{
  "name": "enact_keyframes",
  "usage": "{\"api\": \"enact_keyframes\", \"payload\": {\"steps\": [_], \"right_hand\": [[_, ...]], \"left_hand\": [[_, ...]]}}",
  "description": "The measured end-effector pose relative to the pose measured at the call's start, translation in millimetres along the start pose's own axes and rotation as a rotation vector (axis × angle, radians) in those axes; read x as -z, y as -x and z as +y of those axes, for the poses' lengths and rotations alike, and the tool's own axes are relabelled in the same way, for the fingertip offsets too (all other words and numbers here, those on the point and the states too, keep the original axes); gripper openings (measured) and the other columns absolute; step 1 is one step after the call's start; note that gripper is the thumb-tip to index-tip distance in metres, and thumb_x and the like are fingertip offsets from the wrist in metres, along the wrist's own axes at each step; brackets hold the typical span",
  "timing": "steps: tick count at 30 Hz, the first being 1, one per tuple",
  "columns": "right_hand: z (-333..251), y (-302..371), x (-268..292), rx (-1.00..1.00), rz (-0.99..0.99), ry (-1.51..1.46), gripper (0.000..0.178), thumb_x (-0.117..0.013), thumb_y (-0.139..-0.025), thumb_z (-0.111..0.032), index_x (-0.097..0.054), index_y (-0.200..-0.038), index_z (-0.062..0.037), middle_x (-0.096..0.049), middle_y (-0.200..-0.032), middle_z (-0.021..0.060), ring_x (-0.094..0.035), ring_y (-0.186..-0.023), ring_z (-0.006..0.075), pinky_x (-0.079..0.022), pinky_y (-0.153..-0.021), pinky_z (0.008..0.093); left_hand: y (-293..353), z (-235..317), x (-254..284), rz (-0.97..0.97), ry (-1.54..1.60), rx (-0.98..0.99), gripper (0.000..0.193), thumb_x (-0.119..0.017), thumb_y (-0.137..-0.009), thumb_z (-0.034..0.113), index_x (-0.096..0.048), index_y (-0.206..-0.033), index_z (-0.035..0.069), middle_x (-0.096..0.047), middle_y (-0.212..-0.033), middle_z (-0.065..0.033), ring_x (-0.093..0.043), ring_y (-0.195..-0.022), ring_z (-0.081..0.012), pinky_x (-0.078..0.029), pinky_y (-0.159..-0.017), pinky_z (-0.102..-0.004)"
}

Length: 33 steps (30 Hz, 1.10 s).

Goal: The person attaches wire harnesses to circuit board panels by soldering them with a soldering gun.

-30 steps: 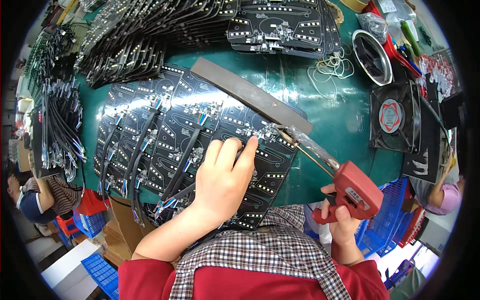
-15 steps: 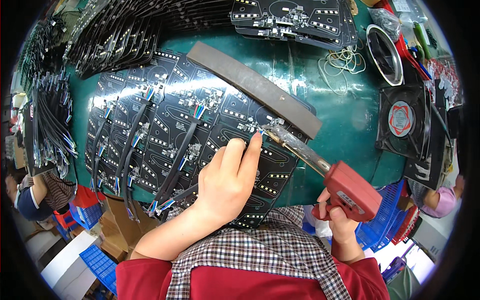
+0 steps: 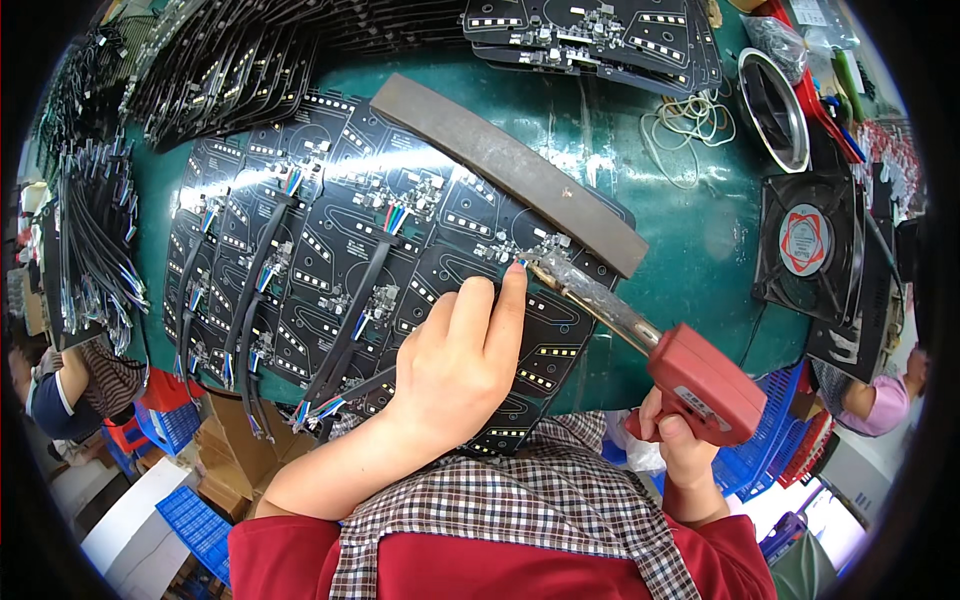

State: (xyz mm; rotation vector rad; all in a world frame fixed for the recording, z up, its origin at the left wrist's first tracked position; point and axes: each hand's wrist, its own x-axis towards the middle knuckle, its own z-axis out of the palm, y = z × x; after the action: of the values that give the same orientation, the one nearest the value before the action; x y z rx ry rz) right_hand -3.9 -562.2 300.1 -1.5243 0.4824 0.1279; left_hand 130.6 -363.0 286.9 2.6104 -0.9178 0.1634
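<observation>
My right hand (image 3: 680,437) is wrapped round the handle of a red soldering gun (image 3: 708,388). The gun's long metal barrel slants up to the left, its tip at small solder pads on a black circuit board (image 3: 545,355). My left hand (image 3: 458,365) is closed on a black multi-wire cable (image 3: 368,388), partly hidden under it. Its index fingertip presses coloured wire ends (image 3: 522,264) down beside the gun's tip. Other cables, such as one with fanned wires (image 3: 362,290), lie across the neighbouring boards.
A dark flat bar (image 3: 515,170) lies across the boards' far edge. Stacked boards (image 3: 600,45) stand at the back, and a bundle of cables (image 3: 95,225) at far left. On the right are a square fan (image 3: 808,245), a metal-rimmed round holder (image 3: 775,110) and loose pale wire (image 3: 690,125).
Both hands and the soldering gun keep nearly the same place. The right-hand fingers have closed a little more on the gun's handle. The whole view has shifted slightly.
</observation>
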Motion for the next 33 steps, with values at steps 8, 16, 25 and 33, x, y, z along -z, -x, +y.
{"api": "enact_keyframes", "payload": {"steps": [8,16,25,33], "right_hand": [[-1.6,1.0,-0.7,-0.041,0.011,-0.242,0.067,-0.075,-0.074,-0.023,-0.042,-0.125,0.0055,-0.061,-0.100,0.0116,-0.055,-0.066,0.0101,-0.046,-0.059,0.0221],[5.7,4.6,6.2,-0.038,0.005,-0.047,0.079,-0.077,-0.070,-0.019,-0.034,-0.131,0.0058,-0.061,-0.101,0.0104,-0.056,-0.069,0.0079,-0.045,-0.059,0.0207],[0.8,1.5,5.0,0.007,0.039,-0.160,0.078,-0.076,-0.071,-0.029,-0.037,-0.130,0.0044,-0.062,-0.097,0.0081,-0.049,-0.064,0.0061,-0.038,-0.056,0.0188],[4.6,2.7,10.4,-0.061,-0.025,-0.281,0.080,-0.078,-0.069,-0.018,-0.034,-0.131,0.0049,-0.059,-0.104,0.0077,-0.058,-0.082,0.0097,-0.046,-0.067,0.0188]], "left_hand": [[0.6,0.3,-1.1,0.020,-0.026,-0.008,0.032,-0.066,-0.069,0.003,-0.063,-0.101,0.000,-0.048,-0.076,-0.0044,-0.052,-0.059,-0.0164,-0.043,-0.049,-0.0266],[0.3,-3.9,-7.2,0.086,-0.108,-0.110,0.042,-0.056,-0.064,0.007,-0.060,-0.104,-0.002,-0.041,-0.073,-0.0028,-0.046,-0.057,-0.0109,-0.042,-0.042,-0.0194],[-0.6,1.3,-5.8,0.066,-0.173,-0.134,0.042,-0.056,-0.062,0.007,-0.060,-0.103,-0.003,-0.042,-0.073,-0.0020,-0.046,-0.058,-0.0100,-0.042,-0.041,-0.0182],[1.6,2.3,-8.3,0.059,-0.153,-0.102,0.045,-0.055,-0.062,0.006,-0.060,-0.105,-0.003,-0.043,-0.074,-0.0025,-0.047,-0.058,-0.0107,-0.043,-0.043,-0.0182]]}}
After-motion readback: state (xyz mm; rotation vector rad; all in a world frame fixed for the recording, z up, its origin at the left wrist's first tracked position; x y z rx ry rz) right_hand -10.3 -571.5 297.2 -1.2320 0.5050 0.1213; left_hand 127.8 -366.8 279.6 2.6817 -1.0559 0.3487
